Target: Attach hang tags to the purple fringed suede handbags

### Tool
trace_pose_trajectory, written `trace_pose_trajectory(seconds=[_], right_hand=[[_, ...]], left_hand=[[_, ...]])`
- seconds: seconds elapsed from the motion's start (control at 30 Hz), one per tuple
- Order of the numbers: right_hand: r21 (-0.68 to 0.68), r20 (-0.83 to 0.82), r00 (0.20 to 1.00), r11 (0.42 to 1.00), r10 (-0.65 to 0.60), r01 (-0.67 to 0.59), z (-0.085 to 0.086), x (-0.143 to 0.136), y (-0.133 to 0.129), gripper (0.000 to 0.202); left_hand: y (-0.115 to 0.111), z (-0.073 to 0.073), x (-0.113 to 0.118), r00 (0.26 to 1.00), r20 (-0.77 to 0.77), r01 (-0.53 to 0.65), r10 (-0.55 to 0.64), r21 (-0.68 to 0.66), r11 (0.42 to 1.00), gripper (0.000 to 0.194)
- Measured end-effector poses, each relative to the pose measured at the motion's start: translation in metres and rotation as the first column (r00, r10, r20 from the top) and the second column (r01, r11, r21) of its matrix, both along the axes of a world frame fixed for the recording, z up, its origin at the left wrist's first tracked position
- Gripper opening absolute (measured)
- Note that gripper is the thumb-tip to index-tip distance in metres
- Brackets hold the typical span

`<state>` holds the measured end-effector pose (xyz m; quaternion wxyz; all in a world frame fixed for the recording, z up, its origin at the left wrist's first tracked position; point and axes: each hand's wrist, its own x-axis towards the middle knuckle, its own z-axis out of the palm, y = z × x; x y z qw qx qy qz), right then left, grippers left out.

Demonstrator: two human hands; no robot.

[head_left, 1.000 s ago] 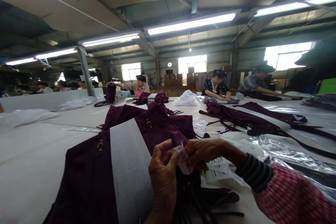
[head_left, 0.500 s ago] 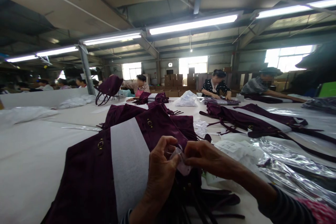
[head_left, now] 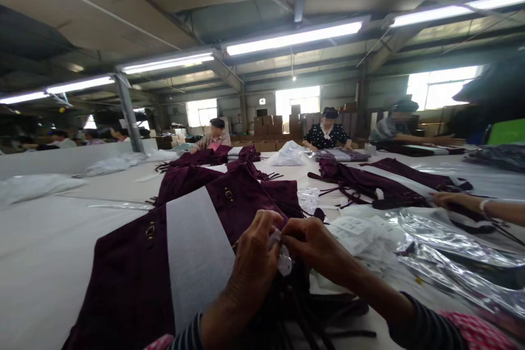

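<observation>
A dark purple garment (head_left: 131,262) with small buckles lies on the white table in front of me, a pale paper band (head_left: 197,257) wrapped across it. At its right part, both hands meet around a small clear plastic piece (head_left: 284,261). My left hand (head_left: 256,262) is closed on that piece, thumb against fingers. Pinched at its upper right is my right hand (head_left: 314,240), its fingertips also on the plastic. Dark straps hang below the hands. What exactly lies between the fingertips is partly hidden.
Shiny plastic bags (head_left: 447,246) lie at the right, beside white packets (head_left: 356,232). Another banded purple garment (head_left: 394,180) is behind them, with another person's hand (head_left: 451,199) at it. More purple garments (head_left: 184,175) and people are farther back.
Another person's hand has come in from the right onto the garment there. The purple item held up at the back left is now down on the table. My hands remain together at the plastic.
</observation>
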<state>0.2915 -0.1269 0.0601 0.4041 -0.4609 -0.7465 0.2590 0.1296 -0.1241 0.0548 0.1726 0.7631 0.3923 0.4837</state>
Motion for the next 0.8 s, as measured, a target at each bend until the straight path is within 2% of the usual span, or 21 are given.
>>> trace_pose_trajectory(seconds=[0.1,0.23,0.4,0.6,0.7,0.8], right_hand=[[0.019,-0.002,1.000,1.000,-0.018,0.018,-0.001,0.000,0.002,0.018],[0.001,-0.018,1.000,1.000,-0.009,0.009,0.000,-0.001,0.001,0.014],[-0.096,-0.155,0.988,0.995,0.024,-0.040,-0.002,-0.005,0.006,0.011],[-0.091,-0.290,0.946,0.988,-0.144,0.122,-0.013,-0.009,0.017,0.006],[-0.182,-0.380,0.902,0.973,-0.205,0.145,-0.021,-0.005,0.022,0.003],[-0.316,-0.448,0.868,0.946,-0.215,0.071,-0.026,0.003,0.023,0.007]], left_hand=[[0.000,0.002,0.002,0.997,-0.068,0.046,-0.045,0.020,0.999,0.036],[0.001,0.006,0.003,0.989,-0.146,0.039,-0.037,0.011,0.999,0.040],[0.002,0.005,0.003,0.986,-0.163,0.039,-0.036,0.013,0.999,0.043],[0.000,0.009,0.003,0.993,-0.117,0.030,-0.031,-0.009,1.000,0.040],[-0.001,0.012,0.002,0.995,-0.091,0.040,-0.046,-0.059,0.997,0.042],[-0.002,0.014,-0.001,0.999,-0.011,0.039,-0.040,-0.108,0.993,0.037]])
